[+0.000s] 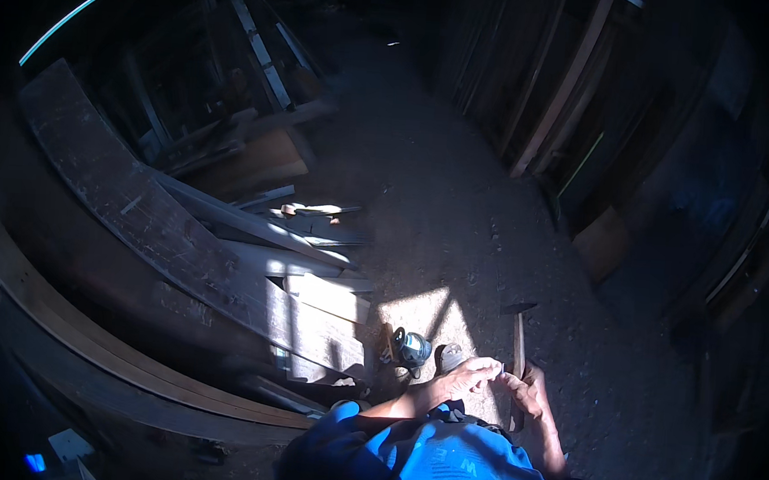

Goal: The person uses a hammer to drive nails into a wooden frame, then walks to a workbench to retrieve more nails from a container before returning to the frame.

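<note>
My left hand (473, 377) reaches in front of my body, its fingers pinched together beside my right hand. Whatever lies between those fingertips is too small to make out. In my right hand (529, 392) is a hammer (519, 341), its wooden handle upright in the picture and its dark head at the far end. The fingertips of both hands nearly meet beside the handle. Left of my hands, a dark rounded object with a teal-green side (412, 348) stands in the sunlight; its kind is unclear.
Long boards (173, 236) and planks (328, 298) are stacked to my left. Tall timbers (561, 92) lean along the right side. A dark dirt floor (422, 198) runs ahead between them, with a sunlit patch (428, 313) near my shoe (450, 356).
</note>
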Demonstrator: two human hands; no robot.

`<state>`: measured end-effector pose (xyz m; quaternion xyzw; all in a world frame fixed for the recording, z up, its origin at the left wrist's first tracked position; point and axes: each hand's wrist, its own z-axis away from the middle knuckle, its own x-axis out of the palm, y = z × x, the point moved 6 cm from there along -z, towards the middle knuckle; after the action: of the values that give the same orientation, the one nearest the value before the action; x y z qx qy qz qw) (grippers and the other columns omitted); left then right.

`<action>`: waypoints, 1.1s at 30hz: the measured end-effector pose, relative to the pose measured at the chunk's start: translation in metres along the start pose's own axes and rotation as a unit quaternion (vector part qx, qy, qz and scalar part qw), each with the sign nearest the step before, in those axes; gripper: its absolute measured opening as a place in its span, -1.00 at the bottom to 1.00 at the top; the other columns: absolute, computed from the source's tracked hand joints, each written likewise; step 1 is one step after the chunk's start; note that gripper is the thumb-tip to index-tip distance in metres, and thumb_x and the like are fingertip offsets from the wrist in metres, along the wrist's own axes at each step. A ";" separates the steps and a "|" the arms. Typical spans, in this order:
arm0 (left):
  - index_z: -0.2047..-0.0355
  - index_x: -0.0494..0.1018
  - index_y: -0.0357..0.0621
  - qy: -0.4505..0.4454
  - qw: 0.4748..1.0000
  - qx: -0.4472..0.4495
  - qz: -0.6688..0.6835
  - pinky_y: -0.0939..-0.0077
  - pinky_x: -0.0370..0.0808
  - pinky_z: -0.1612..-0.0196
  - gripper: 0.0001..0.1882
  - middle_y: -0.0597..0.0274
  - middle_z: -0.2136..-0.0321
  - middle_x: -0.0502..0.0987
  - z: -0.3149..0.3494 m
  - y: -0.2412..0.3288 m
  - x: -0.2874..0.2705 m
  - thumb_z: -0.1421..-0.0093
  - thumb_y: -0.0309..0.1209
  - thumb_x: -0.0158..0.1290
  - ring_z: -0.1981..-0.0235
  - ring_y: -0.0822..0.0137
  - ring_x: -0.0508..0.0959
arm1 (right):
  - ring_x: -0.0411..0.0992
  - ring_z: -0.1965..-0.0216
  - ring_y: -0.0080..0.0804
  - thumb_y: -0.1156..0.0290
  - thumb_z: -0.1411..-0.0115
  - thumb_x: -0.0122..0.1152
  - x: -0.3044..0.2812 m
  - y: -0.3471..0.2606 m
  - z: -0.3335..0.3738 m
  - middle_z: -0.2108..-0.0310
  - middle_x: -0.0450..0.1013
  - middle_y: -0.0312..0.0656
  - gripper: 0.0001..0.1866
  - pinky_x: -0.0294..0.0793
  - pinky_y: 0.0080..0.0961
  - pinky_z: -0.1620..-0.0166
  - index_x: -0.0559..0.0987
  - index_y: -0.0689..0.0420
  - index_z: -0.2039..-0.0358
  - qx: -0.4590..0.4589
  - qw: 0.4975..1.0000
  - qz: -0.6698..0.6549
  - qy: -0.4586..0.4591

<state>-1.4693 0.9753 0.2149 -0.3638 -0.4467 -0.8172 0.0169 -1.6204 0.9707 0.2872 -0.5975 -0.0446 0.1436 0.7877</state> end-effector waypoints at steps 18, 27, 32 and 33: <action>0.14 0.46 -0.13 0.184 0.979 0.066 -0.049 0.60 0.41 0.41 -0.77 0.41 0.41 0.47 -0.351 0.307 -0.231 -0.35 -0.25 0.11 0.42 0.57 0.43 | 0.54 0.28 -0.39 0.42 -0.16 0.31 -0.155 -0.003 -0.466 0.30 0.55 -0.13 -0.78 0.57 -0.40 0.23 0.51 0.20 0.22 0.111 0.979 0.013 -0.169; 0.12 0.47 -0.16 0.447 0.857 0.257 0.026 0.59 0.35 0.54 -0.81 0.35 0.42 0.53 -0.387 0.480 -0.438 -0.33 -0.36 0.09 0.54 0.56 0.40 | 0.52 0.06 -0.07 0.11 -0.10 0.44 -0.188 -0.024 -0.803 0.12 0.51 0.03 -0.50 0.62 -0.14 0.09 0.51 0.12 0.05 0.045 0.845 -0.365 -0.388; 0.20 0.47 -0.14 0.554 0.806 0.202 0.042 0.60 0.28 0.61 -0.83 0.41 0.56 0.37 -0.382 0.536 -0.523 -0.29 -0.32 0.12 0.62 0.55 0.34 | 0.53 0.48 -0.33 0.11 -0.23 0.31 -0.076 -0.139 -1.031 0.45 0.49 -0.17 -0.63 0.55 -0.40 0.44 0.47 0.13 0.19 -0.012 0.955 0.200 -0.217; 0.23 0.47 -0.13 0.575 0.796 0.185 0.025 0.60 0.27 0.60 -0.82 0.42 0.58 0.34 -0.388 0.557 -0.541 -0.28 -0.31 0.13 0.63 0.55 0.33 | 0.53 0.48 -0.33 0.11 -0.23 0.31 -0.048 -0.162 -1.056 0.45 0.49 -0.17 -0.63 0.55 -0.40 0.44 0.47 0.13 0.19 -0.017 0.956 0.198 -0.215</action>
<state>-1.0999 0.1917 0.1543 0.1722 -0.4886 -0.7768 0.3580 -1.3832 -0.0628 0.1492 -0.5625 -0.0962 0.4210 0.7050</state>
